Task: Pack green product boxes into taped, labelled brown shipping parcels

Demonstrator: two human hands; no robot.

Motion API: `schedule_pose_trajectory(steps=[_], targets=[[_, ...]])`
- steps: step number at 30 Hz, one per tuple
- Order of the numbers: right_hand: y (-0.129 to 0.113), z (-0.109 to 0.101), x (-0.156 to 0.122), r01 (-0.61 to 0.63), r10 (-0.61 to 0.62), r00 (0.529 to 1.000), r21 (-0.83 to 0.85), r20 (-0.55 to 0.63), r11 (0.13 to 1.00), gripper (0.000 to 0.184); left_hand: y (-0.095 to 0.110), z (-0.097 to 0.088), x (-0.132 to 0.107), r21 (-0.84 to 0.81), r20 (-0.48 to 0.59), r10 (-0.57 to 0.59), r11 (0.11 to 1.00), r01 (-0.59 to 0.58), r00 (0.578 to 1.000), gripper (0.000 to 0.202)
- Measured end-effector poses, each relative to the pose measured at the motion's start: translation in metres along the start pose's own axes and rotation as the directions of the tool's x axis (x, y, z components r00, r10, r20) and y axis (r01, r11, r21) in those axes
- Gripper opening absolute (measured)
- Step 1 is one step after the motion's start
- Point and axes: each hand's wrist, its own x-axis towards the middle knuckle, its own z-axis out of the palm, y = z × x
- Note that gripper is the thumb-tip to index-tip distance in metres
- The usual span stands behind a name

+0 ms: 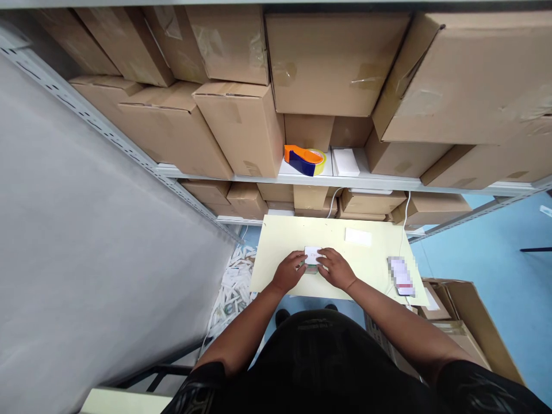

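A small white box [313, 255] with faint print on its top sits over the pale yellow table [280, 236], near its front edge. Its lower front side looks greenish. My left hand [290, 271] grips the box from the left, and my right hand [335, 269] holds it from the right, fingers and thumbs on its edges. Farther back on the table lies a flat white piece [358, 236], apart from both hands. To the right rests a phone [401, 276] with a lit, blurred screen.
Cardboard boxes [336, 63] fill the shelves ahead. An orange and blue tape dispenser [305, 159] and a white box [345, 162] stand on the shelf edge. White scraps [235, 287] cover the floor at left. An open carton [478, 322] is at right. A white cable [405, 224] hangs down.
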Motion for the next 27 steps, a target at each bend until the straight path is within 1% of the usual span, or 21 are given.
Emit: schedule_pose_trajectory(steps=[4, 7, 8, 10, 13, 15, 19, 22, 24, 25, 27], targets=[[-0.003, 0.0, -0.001, 0.03, -0.029, 0.999, -0.01, 0.017, 1.0, 0.024, -0.004, -0.001, -0.006, 0.13, -0.008, 0.082, 0.988, -0.08, 0.997, 0.029], [-0.008, 0.003, -0.003, -0.006, 0.008, 1.0, 0.056, -0.022, 0.998, 0.021, 0.002, 0.004, -0.011, 0.215, -0.006, 0.094, 0.972, -0.09, 0.996, 0.033], [-0.009, 0.005, -0.005, -0.043, 0.048, 0.998, 0.105, -0.046, 0.994, 0.021, 0.005, 0.007, -0.012, 0.245, -0.009, 0.086, 0.966, -0.081, 0.996, 0.034], [-0.009, 0.008, -0.01, -0.158, 0.182, 0.979, 0.227, -0.091, 0.961, 0.022, 0.013, 0.014, -0.01, 0.301, -0.022, 0.056, 0.952, -0.046, 0.998, 0.038], [-0.003, 0.013, -0.022, -0.334, 0.404, 0.908, 0.392, -0.109, 0.857, 0.022, 0.023, 0.022, -0.001, 0.356, -0.052, 0.011, 0.934, 0.008, 0.999, 0.044], [0.005, 0.016, -0.033, -0.412, 0.495, 0.865, 0.449, -0.081, 0.793, 0.022, 0.027, 0.025, 0.006, 0.359, -0.071, 0.001, 0.933, 0.025, 0.997, 0.047], [0.023, 0.024, -0.052, -0.537, 0.58, 0.813, 0.445, 0.047, 0.717, 0.023, 0.029, 0.026, 0.011, 0.291, -0.087, -0.02, 0.956, 0.045, 0.996, 0.054], [0.035, 0.031, -0.059, -0.611, 0.587, 0.785, 0.405, 0.199, 0.68, 0.031, 0.028, 0.024, 0.005, 0.156, -0.072, -0.05, 0.986, 0.06, 0.996, 0.062], [0.04, 0.037, -0.058, -0.64, 0.567, 0.768, 0.368, 0.297, 0.675, 0.042, 0.024, 0.023, -0.002, 0.016, -0.048, -0.136, 0.99, 0.137, 0.99, 0.069], [0.042, 0.04, -0.056, -0.648, 0.557, 0.761, 0.349, 0.333, 0.677, 0.048, 0.021, 0.024, -0.005, -0.057, -0.025, -0.201, 0.978, 0.199, 0.979, 0.071], [0.045, 0.047, -0.05, -0.652, 0.535, 0.753, 0.329, 0.383, 0.683, 0.058, 0.014, 0.027, -0.012, -0.182, 0.04, -0.322, 0.928, 0.324, 0.946, 0.072]])
